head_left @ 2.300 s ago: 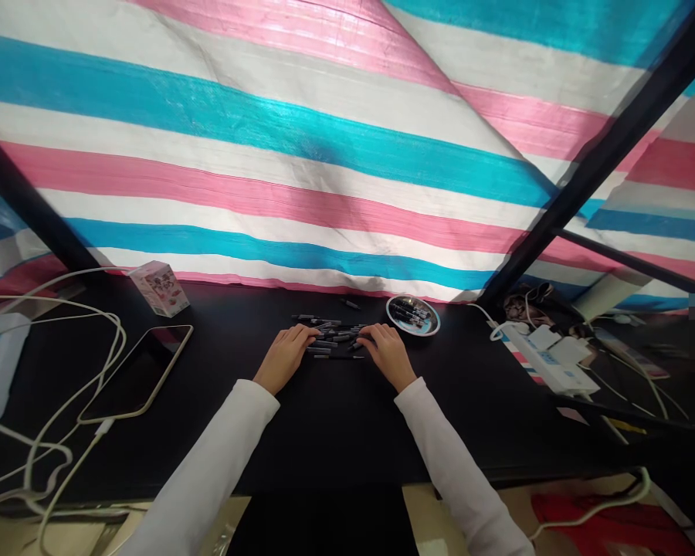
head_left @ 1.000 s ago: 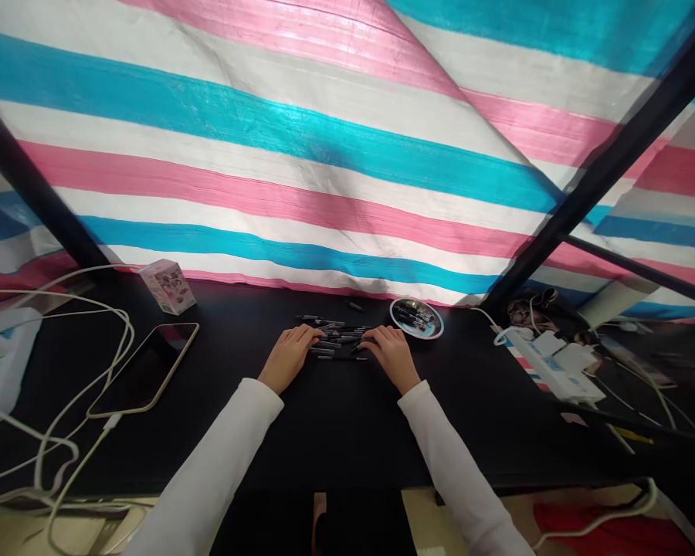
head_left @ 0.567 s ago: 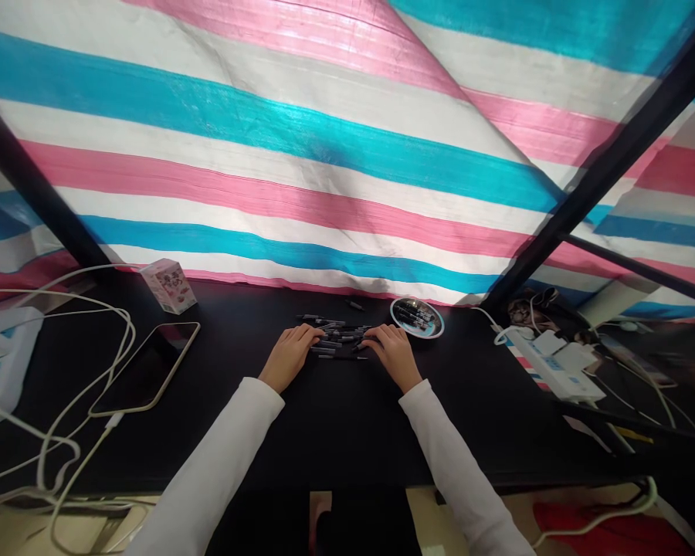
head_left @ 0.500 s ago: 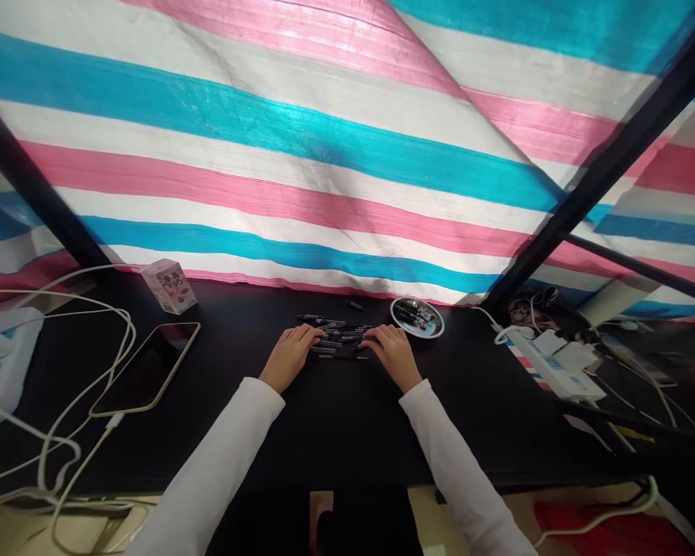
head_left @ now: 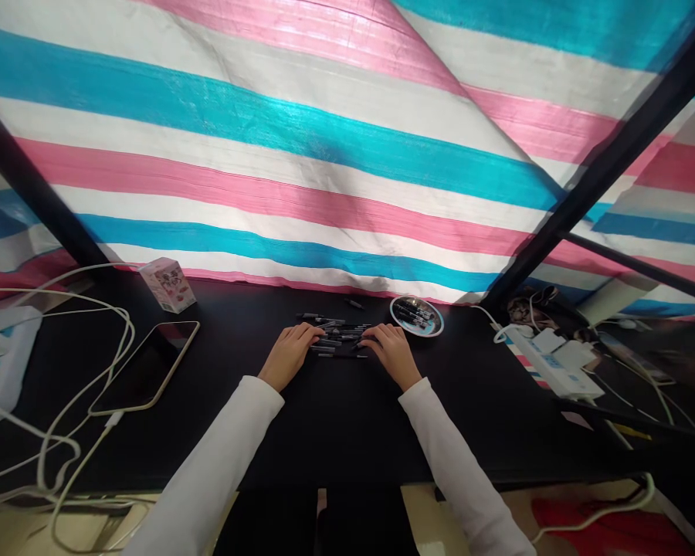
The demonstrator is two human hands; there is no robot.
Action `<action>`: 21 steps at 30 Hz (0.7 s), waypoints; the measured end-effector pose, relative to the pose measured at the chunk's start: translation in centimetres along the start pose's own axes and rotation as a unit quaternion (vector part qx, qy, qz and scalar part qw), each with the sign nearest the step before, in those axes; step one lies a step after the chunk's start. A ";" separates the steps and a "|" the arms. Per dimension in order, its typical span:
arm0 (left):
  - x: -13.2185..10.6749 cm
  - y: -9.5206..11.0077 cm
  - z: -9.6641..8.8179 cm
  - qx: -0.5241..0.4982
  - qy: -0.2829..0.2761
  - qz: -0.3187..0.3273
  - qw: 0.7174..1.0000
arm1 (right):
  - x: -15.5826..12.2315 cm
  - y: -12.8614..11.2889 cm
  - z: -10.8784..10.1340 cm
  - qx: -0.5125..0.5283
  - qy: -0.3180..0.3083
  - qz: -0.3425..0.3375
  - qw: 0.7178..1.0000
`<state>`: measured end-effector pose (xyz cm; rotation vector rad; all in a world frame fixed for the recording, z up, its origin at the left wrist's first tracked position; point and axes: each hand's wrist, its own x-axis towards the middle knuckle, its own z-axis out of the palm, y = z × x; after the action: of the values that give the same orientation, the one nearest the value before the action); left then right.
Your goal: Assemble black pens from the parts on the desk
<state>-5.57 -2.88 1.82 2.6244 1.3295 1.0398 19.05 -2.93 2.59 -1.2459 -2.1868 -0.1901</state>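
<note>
Nearest, two white sleeves [head_left: 208, 471] reach forward over the black bench [head_left: 336, 436], one from each side of a dark-clothed lap. On the left a white cable [head_left: 107, 425] plugs into the near end of a phone [head_left: 144, 369], which lies flat, screen up and dark, well apart from the hands. More white cable loops run beside it to a white power strip [head_left: 8, 359] at the left edge. On the right, near the bench's end, sits another power strip [head_left: 561, 367] with plugs in it.

Ahead of the sleeves, a single pen [head_left: 343, 356] lies crosswise, on the near side of a loose pile of pens [head_left: 341, 335]. The pile sits on the bench between the left hand [head_left: 288, 355] and the right hand [head_left: 394, 355]. Both hands are palm down with fingers bent, fingertips at opposite ends of the pile. Each grip is partly curled; I cannot tell whether either has hold of a pen.

Just beyond the right hand, a round dish [head_left: 405, 330] contains more pens [head_left: 415, 313]. Past the pile lies a lone dark pen [head_left: 354, 304], and farther left a pink and white box [head_left: 169, 286] stands upright. Behind everything hangs a sheet [head_left: 324, 154] striped pink, white and blue
</note>
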 end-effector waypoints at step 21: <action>-0.2 1.9 1.4 -0.095 -0.024 0.046 0.994 | -0.1 -2.0 1.1 0.106 -0.035 0.002 0.994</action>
<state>-3.50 -3.89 1.18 2.5724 1.0536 1.0501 16.96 -3.63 1.94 -1.1516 -2.1978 0.0874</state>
